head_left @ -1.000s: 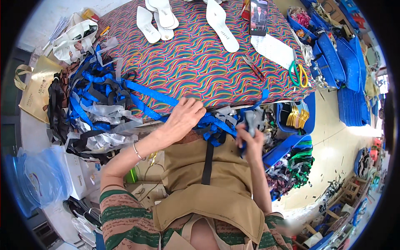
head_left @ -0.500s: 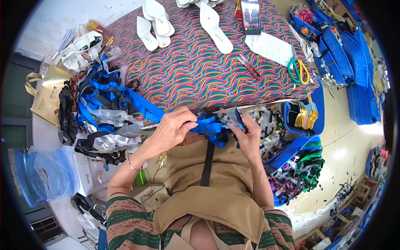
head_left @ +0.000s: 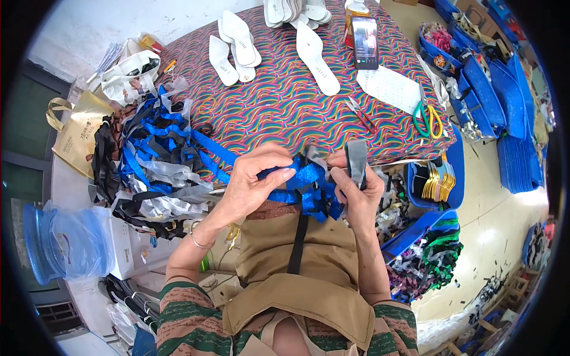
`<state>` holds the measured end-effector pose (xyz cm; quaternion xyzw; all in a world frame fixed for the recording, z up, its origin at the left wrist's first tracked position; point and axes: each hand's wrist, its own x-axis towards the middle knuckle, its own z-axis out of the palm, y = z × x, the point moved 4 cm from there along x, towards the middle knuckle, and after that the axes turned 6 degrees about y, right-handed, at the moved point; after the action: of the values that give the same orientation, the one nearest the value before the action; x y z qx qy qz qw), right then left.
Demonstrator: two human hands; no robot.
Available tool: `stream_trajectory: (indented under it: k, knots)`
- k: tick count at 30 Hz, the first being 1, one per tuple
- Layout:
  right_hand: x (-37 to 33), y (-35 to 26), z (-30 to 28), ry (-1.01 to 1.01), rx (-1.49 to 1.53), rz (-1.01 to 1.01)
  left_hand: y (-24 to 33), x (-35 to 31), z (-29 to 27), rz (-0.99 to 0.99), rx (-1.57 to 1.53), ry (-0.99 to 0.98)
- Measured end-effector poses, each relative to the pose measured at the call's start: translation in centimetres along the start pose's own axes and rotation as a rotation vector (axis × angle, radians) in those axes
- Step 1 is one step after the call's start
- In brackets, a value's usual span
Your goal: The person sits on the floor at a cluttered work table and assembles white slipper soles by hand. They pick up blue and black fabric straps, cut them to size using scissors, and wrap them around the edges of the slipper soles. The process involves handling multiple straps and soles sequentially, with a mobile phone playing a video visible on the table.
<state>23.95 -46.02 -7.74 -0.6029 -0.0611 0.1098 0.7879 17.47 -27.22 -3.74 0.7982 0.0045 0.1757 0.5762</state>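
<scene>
My left hand (head_left: 258, 178) pinches glittery blue strips (head_left: 309, 184), which dangle in a loose bunch between my hands above my lap. A long blue strip (head_left: 215, 147) runs from that hand back to a tangled heap of blue, black and silver-grey strips (head_left: 163, 139) at the table's left end. In my right hand (head_left: 361, 188) a grey strip (head_left: 356, 159) is gripped between thumb and fingers, its end standing up above them. Part of the bunch lies behind my fingers, so the strips' far ends are hidden.
On the patterned tablecloth (head_left: 267, 118) lie white insole-shaped pieces (head_left: 317, 59), a phone (head_left: 364, 44), red-handled snips (head_left: 361, 115) and green-and-yellow scissors (head_left: 428, 118). Blue bins (head_left: 415, 228) of cut strips stand at right; a gold bag (head_left: 77, 130) is at left.
The blue bunch hangs lower and looser between my hands. My right hand now holds a grey strip upright. The whole view has shifted slightly, the table appearing lower and further right.
</scene>
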Motion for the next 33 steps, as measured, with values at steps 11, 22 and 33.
stream_trajectory:
  k: [11, 22, 33]
  knots:
    - [-0.7, 2.0, 2.2, 0.001, 0.059, 0.13, 0.4, -0.5, -0.3, 0.173, 0.278, 0.127]
    - [-2.0, 2.8, 2.6, -0.048, -0.218, -0.257, -2.9, -1.0, 0.2, -0.249, -0.064, 0.122]
    - [-11.6, 8.6, 9.9, -1.018, -0.411, -0.093, -1.1, 1.8, -6.3, -0.024, -0.472, 0.419]
